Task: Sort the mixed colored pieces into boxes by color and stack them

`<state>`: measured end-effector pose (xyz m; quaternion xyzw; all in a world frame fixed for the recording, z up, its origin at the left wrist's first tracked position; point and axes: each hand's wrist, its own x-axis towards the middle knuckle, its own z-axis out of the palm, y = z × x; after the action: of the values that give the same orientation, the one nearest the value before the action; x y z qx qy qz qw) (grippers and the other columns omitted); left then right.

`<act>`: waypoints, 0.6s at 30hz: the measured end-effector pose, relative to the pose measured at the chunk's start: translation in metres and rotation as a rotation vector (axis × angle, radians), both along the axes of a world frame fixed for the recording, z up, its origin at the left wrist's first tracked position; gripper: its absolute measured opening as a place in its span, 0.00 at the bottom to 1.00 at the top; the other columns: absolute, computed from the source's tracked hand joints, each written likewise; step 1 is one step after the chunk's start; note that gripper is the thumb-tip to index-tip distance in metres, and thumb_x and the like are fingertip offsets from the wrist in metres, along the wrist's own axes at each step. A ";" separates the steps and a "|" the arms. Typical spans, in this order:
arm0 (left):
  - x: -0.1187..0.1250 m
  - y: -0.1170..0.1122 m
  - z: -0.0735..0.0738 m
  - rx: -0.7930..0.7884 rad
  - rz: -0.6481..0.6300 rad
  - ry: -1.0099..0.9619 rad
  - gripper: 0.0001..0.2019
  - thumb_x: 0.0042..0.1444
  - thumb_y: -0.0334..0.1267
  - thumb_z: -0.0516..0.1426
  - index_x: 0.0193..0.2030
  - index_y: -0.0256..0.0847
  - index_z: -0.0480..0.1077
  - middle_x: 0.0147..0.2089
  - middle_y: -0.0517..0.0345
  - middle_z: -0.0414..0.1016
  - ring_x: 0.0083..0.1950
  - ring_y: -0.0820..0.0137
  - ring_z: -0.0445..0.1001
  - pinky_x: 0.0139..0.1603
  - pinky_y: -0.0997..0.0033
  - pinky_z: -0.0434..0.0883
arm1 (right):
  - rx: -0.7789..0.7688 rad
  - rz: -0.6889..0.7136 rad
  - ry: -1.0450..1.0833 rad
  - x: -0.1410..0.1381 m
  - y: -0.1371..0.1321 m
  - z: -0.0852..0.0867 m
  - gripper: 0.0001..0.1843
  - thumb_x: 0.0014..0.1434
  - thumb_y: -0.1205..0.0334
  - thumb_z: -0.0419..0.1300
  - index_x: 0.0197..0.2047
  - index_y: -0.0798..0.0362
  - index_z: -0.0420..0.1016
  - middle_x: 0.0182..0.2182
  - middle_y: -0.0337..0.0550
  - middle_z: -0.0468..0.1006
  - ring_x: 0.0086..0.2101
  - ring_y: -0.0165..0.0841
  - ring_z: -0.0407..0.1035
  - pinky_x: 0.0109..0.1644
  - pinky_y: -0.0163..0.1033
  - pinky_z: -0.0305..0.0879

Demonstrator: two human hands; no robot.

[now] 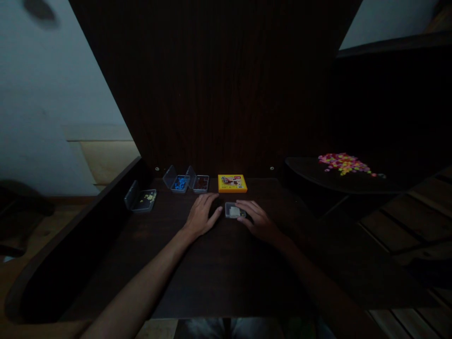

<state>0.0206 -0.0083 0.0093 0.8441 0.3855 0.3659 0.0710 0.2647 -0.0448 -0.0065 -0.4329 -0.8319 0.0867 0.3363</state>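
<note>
In the head view a small clear plastic box (231,211) lies on the dark desk, with something pale in it. My right hand (259,220) has its fingers and thumb around the right end of this box. What is under those fingertips is hidden. My left hand (203,214) rests on the desk just left of the box, thumb and fingers apart, holding nothing. Behind the hands lies a flat yellow box (232,183) with a printed picture. Two open clear boxes stand beyond my left hand, one with blue pieces (180,183), the other with dark reddish-brown pieces (201,183).
Another open clear box (144,201) with pale yellow pieces sits at the far left, near the raised side panel (81,240). A heap of pink, red and yellow pieces (344,164) lies on a dark rounded surface at the right. A tall dark panel (219,94) closes the back.
</note>
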 end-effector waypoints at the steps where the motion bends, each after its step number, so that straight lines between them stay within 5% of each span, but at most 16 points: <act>1: -0.003 0.005 -0.001 0.047 0.102 -0.046 0.22 0.62 0.42 0.53 0.61 0.39 0.61 0.58 0.43 0.68 0.60 0.56 0.67 0.62 0.49 0.66 | -0.004 -0.008 0.000 0.001 0.001 -0.001 0.22 0.65 0.60 0.55 0.62 0.48 0.67 0.59 0.50 0.71 0.58 0.43 0.65 0.62 0.56 0.63; 7: -0.017 0.039 -0.005 0.100 0.534 -0.200 0.38 0.54 0.45 0.61 0.68 0.35 0.50 0.66 0.35 0.57 0.67 0.48 0.57 0.66 0.44 0.58 | -0.040 -0.001 -0.021 -0.001 0.002 -0.004 0.22 0.65 0.62 0.55 0.62 0.48 0.67 0.59 0.50 0.70 0.59 0.42 0.64 0.63 0.56 0.62; 18: -0.004 0.067 -0.003 0.002 0.724 -0.054 0.53 0.44 0.56 0.65 0.71 0.36 0.46 0.72 0.32 0.49 0.66 0.39 0.57 0.64 0.36 0.55 | -0.076 0.007 0.000 -0.007 -0.005 -0.004 0.21 0.64 0.63 0.57 0.60 0.49 0.68 0.59 0.50 0.71 0.58 0.41 0.65 0.63 0.55 0.62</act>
<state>0.0166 0.0584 0.0067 0.6431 0.6570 0.3898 -0.0537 0.2572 -0.0497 -0.0100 -0.4425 -0.8295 0.1191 0.3193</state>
